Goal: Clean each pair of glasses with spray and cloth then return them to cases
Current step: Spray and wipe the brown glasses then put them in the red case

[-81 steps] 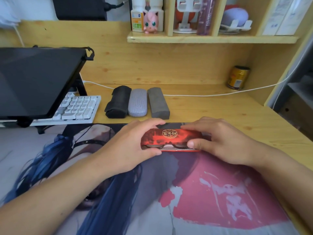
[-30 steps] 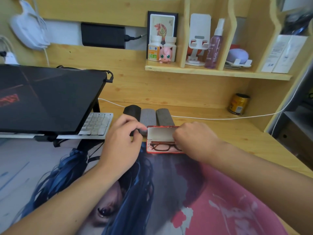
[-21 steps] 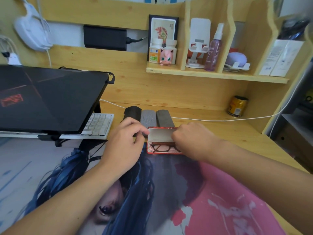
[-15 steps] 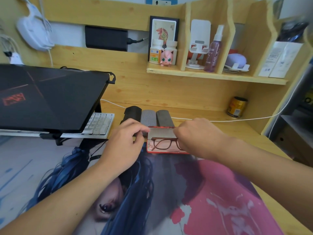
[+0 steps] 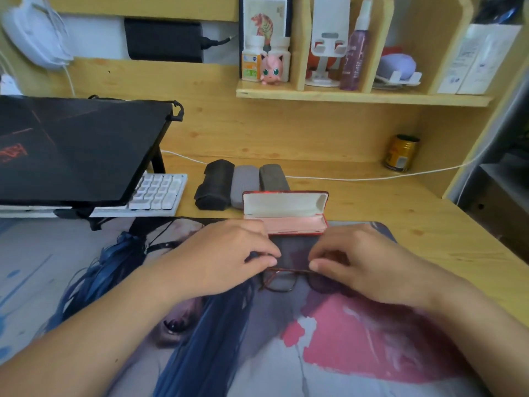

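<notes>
Half a second ago the glasses were just rising from the red case; now they are out of it and nearer the person, above the printed desk mat. Both hands have come back with them. The left hand pinches the left end of the dark reddish frame between curled fingertips and thumb. The right hand pinches the right end the same way, thumb on the top bar. Lenses hang below the fingers; whether the frame touches the mat cannot be told.

Just behind the hands the red case stands open at the far edge of the mat, its lid upright with a pale lining, its pink-lined tray holding nothing. Behind it, on the wooden desk, three closed cases lie side by side: a black case, a light grey case and a dark grey case, touching one another. What is in them cannot be seen.

Further back, a purple spray bottle stands upright in a shelf compartment beside a white stand. A yellow can sits at the back right of the desk. To the left, a white keyboard lies under a raised black laptop.
</notes>
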